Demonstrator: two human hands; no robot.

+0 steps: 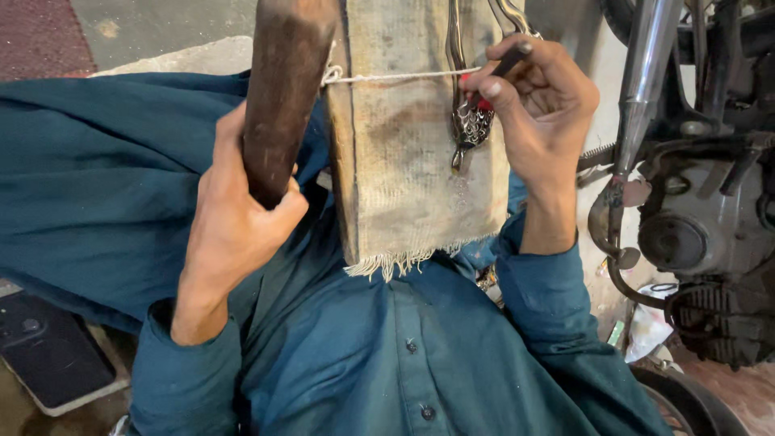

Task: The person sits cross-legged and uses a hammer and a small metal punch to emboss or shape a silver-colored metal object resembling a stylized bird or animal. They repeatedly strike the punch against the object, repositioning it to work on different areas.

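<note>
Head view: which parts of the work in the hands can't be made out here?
- Wooden handle in the left hand: its top is cut off by the frame's upper edge and blurred, so what tool it belongs to is unknown.
- Metal lever held by the right hand: upper end cut off; part hidden by fingers.
- Cloth-wrapped block: top cut off; how the string is tied is hidden.

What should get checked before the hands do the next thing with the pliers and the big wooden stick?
1. Left hand gripped round dark brown wooden handle: ok.
2. Right hand holding shiny metal pliers: ok.
3. Pliers resting against cloth-covered wooden block: ok.
4. White string tight across the block: ok.
5. Top of the handle: cannot tell, out of view.
6. Grey motorcycle engine apart from both hands: ok.
</note>
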